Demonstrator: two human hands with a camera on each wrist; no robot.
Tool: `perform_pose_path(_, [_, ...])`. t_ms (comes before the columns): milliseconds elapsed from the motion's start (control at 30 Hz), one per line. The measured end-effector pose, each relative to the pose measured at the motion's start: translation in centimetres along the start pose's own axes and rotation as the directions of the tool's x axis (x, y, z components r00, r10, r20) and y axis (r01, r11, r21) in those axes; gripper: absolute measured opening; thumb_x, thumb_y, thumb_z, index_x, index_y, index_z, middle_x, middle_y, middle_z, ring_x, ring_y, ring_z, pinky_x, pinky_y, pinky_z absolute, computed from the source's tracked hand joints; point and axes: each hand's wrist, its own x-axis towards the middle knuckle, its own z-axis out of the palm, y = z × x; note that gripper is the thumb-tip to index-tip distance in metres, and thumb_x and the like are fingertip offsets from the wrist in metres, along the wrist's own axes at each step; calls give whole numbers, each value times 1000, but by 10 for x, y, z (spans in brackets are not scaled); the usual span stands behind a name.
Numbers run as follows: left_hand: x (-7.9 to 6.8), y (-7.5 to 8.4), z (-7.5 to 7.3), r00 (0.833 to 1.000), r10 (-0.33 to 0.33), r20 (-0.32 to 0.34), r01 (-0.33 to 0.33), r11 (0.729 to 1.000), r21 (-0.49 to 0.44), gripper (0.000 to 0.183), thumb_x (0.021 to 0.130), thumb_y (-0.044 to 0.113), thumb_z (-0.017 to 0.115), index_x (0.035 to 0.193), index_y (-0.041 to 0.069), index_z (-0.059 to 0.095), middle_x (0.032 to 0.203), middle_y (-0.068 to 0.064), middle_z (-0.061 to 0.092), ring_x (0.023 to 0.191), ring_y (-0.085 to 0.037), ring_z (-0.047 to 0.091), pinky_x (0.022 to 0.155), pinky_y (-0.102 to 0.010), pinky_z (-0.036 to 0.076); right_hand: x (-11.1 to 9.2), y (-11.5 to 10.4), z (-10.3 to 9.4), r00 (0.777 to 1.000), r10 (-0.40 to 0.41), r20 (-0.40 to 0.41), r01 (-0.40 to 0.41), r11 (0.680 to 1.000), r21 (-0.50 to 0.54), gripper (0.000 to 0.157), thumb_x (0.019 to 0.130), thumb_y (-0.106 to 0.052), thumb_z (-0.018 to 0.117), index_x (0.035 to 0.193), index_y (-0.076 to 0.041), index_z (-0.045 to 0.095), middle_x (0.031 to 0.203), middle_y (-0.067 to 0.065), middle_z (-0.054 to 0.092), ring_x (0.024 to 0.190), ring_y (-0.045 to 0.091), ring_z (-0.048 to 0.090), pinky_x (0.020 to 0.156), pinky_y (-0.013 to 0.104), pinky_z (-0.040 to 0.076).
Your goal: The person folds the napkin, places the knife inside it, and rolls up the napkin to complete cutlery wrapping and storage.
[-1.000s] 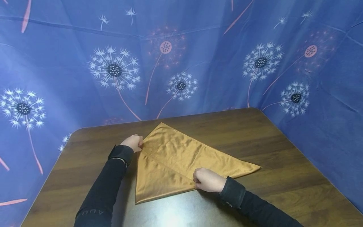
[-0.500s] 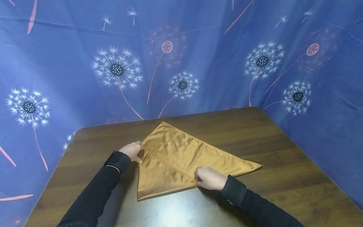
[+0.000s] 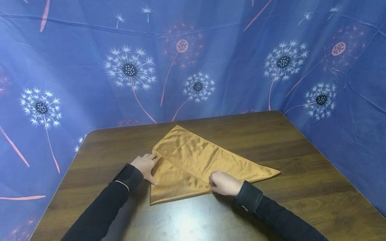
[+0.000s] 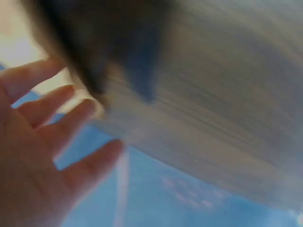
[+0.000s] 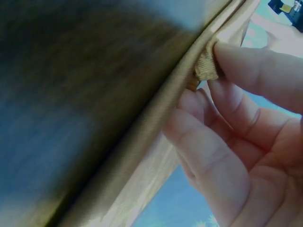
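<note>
A golden-brown satin cloth (image 3: 187, 157), folded into a pointed, roughly triangular shape, lies on the wooden table. A diagonal fold edge runs across it from the left side to the front edge. My left hand (image 3: 146, 168) rests at the cloth's left edge, thumb and fingers spread; the left wrist view, blurred, has these fingers (image 4: 66, 123) nearly straight. At the front edge, my right hand (image 3: 224, 183) pinches the end of that fold. Close up in the right wrist view, a small stitched corner of the cloth (image 5: 207, 64) sits between its thumb and fingers.
The brown wood-grain table (image 3: 280, 140) has rounded far corners. A blue curtain (image 3: 229, 67) printed with dandelions hangs behind it and along its sides. Bright glare shows on the tabletop in front of the cloth. Both forearms wear black sleeves.
My left hand has loosened from a curled grip on the cloth's left edge, spread its fingers and slid slightly toward me. The right hand keeps its pinch. The head view has shifted a little.
</note>
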Motion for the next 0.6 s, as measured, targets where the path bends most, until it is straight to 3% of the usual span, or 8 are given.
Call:
perform_pose_path(100, [-2, 21, -7, 995, 89, -36, -91, 995, -41, 77, 62, 54, 70, 112, -2, 57, 119, -16, 48, 110, -33, 44, 81, -50, 41, 0, -2, 0, 1000, -9, -7, 9, 1000, 5, 34, 69, -1, 67, 54, -11, 39, 59, -9, 28, 54, 4, 26, 49, 18, 27])
perform_pose_path(167, [-3, 40, -12, 982, 178, -60, -182, 980, -85, 65, 69, 49, 67, 109, -1, 59, 114, -15, 52, 106, -31, 48, 81, -46, 43, 0, -2, 1, 1000, -17, -8, 17, 1000, 5, 37, 69, -1, 67, 54, -12, 36, 59, -10, 26, 53, 4, 24, 49, 18, 24])
perform_pose_path(300, [-6, 77, -19, 941, 327, -85, -336, 933, -132, 51, 77, 44, 62, 109, 3, 59, 107, -7, 56, 96, -20, 55, 81, -33, 44, 0, -3, 5, 1000, -23, 2, 23, 1000, 4, 39, 68, -2, 67, 54, -13, 33, 59, -10, 23, 53, 4, 21, 49, 18, 22])
perform_pose_path(467, [-3, 114, -21, 880, 466, -89, -474, 865, -162, 40, 81, 40, 59, 105, 8, 61, 104, 1, 57, 89, -9, 55, 73, -19, 43, 0, -2, 6, 1000, 0, 1, 0, 1000, 8, 33, 68, -3, 68, 54, -13, 40, 59, -10, 28, 53, 3, 25, 48, 17, 26])
perform_pose_path(600, [2, 134, -17, 843, 526, -111, -535, 842, -69, 42, 80, 44, 58, 105, 10, 61, 105, 3, 54, 90, -6, 53, 73, -17, 42, 0, -1, 3, 1000, 1, -6, 0, 1000, 11, 31, 68, -1, 67, 54, -12, 41, 58, -10, 29, 52, 3, 26, 47, 17, 27])
